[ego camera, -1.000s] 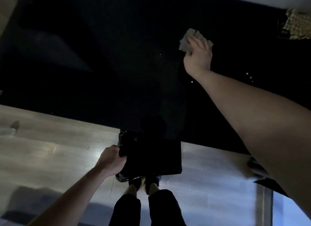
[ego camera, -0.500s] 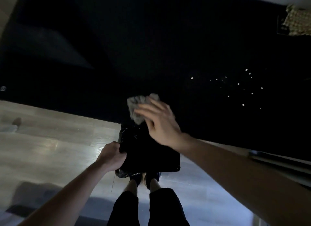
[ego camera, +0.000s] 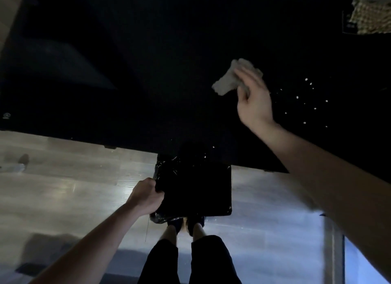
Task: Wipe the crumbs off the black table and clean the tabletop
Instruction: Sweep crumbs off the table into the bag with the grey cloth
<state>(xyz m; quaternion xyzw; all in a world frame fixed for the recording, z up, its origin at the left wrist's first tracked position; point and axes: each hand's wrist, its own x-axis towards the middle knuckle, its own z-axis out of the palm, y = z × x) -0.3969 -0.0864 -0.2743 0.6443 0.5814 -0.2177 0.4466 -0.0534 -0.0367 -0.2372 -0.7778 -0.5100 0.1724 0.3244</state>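
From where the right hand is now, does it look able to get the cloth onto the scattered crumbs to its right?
Probably yes: the right hand with the cloth is just left of the crumbs, with only bare black table between.

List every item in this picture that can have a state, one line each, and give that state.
Crumpled grey cloth: held in right hand, over the table.
Bin with black plastic liner: open, left hand in a closed grip on its rim.
Black table: partly cleaned.
White crumbs: scattered, unswept.
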